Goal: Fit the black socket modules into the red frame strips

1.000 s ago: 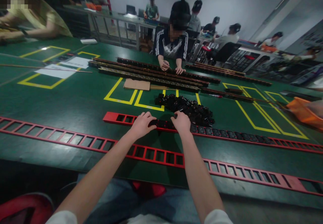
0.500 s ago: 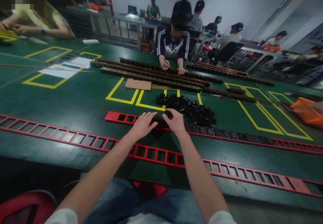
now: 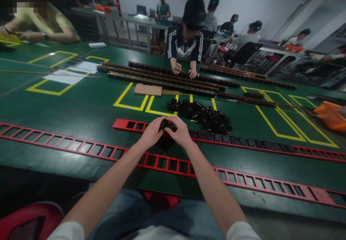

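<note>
My left hand (image 3: 151,134) and my right hand (image 3: 179,132) meet over a long red slotted strip (image 3: 120,124). Pinched between their fingertips is a small black square part (image 3: 164,124); the fingers cover much of it. To the right of my hands, several black square inserts (image 3: 225,138) sit in a row in the strip's slots. Open slots show at its left end, while my hands hide the slots beneath them. Just beyond my right hand lies a heap of loose black parts (image 3: 203,114).
A second red slotted strip (image 3: 319,196) runs under my forearms along the near table edge. Long dark rails (image 3: 162,79) and a cardboard piece (image 3: 148,89) lie farther back. A co-worker (image 3: 186,45) sits opposite with a tool. An orange bin (image 3: 331,115) stands at right.
My right hand has moved left with a black part to meet my left hand. My left fingers, spread at the strip before, now close on that part too.
</note>
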Tool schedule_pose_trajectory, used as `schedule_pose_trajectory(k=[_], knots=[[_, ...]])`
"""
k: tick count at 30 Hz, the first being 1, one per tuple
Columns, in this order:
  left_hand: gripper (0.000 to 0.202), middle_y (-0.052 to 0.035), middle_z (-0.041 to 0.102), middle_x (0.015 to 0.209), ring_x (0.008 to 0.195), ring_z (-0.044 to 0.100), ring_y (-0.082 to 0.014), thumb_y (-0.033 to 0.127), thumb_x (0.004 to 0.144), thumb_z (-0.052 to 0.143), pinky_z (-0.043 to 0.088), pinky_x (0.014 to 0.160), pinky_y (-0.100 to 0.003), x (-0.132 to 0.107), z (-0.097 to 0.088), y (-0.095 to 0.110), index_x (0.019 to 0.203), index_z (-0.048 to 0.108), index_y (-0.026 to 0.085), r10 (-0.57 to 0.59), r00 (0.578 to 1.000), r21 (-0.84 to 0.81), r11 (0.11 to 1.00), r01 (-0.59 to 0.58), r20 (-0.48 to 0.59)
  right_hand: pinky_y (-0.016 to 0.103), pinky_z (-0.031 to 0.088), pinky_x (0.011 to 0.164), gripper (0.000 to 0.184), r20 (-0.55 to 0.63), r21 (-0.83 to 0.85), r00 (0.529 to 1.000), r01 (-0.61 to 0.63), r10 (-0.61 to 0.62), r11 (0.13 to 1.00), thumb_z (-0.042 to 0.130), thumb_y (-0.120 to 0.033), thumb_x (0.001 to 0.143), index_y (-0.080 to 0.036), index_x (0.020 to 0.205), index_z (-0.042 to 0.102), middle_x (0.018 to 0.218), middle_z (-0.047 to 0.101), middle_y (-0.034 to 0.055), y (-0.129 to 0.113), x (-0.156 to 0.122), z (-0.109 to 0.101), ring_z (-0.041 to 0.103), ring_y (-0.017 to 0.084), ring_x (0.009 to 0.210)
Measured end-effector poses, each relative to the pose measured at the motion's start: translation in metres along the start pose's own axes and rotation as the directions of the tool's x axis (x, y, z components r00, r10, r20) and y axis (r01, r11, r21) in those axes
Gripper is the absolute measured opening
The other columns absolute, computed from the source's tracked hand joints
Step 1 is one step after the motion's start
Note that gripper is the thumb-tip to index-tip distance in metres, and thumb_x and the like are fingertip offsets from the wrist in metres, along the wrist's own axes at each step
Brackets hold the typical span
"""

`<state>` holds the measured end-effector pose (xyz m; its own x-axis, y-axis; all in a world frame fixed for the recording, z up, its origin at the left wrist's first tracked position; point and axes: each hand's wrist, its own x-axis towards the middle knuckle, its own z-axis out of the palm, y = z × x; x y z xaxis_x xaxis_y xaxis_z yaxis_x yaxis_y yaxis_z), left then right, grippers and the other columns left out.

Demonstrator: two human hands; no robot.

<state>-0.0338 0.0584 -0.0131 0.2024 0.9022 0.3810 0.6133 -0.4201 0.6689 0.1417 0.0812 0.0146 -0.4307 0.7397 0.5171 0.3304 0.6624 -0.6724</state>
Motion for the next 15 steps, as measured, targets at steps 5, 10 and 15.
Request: schedule_pose_trajectory(k=[5, 10, 15], knots=[[0.044, -0.0092, 0.060, 0.120, 0.117, 0.057, -0.0243, 0.015, 0.085, 0.054, 0.049, 0.103, -0.043, 0.0001, -0.0040, 0.0065, 0.128, 0.049, 0.019, -0.016, 0.999, 0.002, 1.000, 0.016, -0.031, 0.036, 0.056, 0.087, 0.028, -0.065, -0.039, 0.994, -0.088, 0.085, 0.995, 0.057, -0.025, 0.088, -0.020, 0.115, 0.064, 0.116, 0.065, 0.0104, 0.0001, 0.0001, -0.0016, 0.065, 0.020, 0.095], [0.037, -0.0105, 0.060, 0.122, 0.116, 0.058, -0.0242, 0.021, 0.091, 0.050, 0.048, 0.104, -0.044, -0.0006, -0.0064, 0.0064, 0.128, 0.048, 0.019, -0.001, 1.000, 0.016, 1.000, 0.001, -0.024, 0.033, 0.054, 0.085, 0.024, -0.072, -0.129, 0.979, -0.197, 0.189, 0.972, 0.052, -0.029, 0.092, -0.018, 0.108, 0.067, 0.102, 0.069, 0.0083, 0.0026, -0.0002, -0.0022, 0.066, 0.019, 0.090], [0.031, -0.0083, 0.062, 0.113, 0.107, 0.061, -0.0228, 0.017, 0.086, 0.053, 0.051, 0.097, -0.041, -0.0008, -0.0043, 0.0021, 0.117, 0.051, 0.019, -0.074, 0.995, 0.026, 0.997, 0.076, -0.074, 0.033, 0.053, 0.087, 0.024, -0.014, -0.105, 0.995, -0.095, 0.094, 0.990, 0.052, -0.026, 0.090, -0.018, 0.107, 0.067, 0.100, 0.070, 0.0080, -0.0002, -0.0012, -0.0017, 0.065, 0.019, 0.090]])
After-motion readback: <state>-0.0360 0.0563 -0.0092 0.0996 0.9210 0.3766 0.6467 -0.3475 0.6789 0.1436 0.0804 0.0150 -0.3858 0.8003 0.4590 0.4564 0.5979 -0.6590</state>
